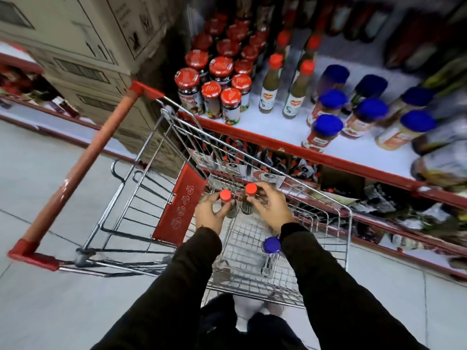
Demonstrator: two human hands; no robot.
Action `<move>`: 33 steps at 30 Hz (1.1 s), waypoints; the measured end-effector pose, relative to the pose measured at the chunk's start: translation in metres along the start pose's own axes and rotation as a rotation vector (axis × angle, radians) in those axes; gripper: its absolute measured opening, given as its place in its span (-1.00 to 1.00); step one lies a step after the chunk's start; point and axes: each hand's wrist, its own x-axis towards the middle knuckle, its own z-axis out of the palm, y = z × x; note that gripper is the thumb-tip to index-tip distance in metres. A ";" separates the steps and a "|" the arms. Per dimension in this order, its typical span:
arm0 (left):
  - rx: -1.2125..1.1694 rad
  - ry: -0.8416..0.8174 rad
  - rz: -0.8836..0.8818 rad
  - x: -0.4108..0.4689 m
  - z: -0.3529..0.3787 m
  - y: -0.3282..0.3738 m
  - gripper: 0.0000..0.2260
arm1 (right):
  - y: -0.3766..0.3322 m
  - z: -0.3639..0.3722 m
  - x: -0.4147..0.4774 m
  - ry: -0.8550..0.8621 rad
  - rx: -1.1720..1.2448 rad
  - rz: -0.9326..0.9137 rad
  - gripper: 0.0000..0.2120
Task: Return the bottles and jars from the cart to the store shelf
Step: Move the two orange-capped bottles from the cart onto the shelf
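Note:
Both my hands reach down into a wire shopping cart [336,210]. My left hand [209,214] grips a dark sauce bottle with a red cap [225,195]. My right hand [271,208] grips a second red-capped bottle [251,189] right beside the first. A blue-lidded jar [271,245] stays in the cart, partly hidden by my right sleeve. Beyond the cart runs the white store shelf with a red front edge [278,145]. It carries red-lidded jars [212,89], matching red-capped sauce bottles [271,82] and blue-lidded jars [326,127].
The cart's red handle [83,160] slants across the left. Its red child-seat flap [180,205] stands just left of my hands. Stacked cardboard boxes [83,54] rise at the upper left. A lower shelf [379,205] holds packets. Grey tiled floor [50,311] lies at the left.

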 end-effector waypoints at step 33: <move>-0.108 0.059 0.354 0.146 0.012 0.198 -0.65 | -0.093 -0.136 0.087 0.616 0.084 -0.037 -0.72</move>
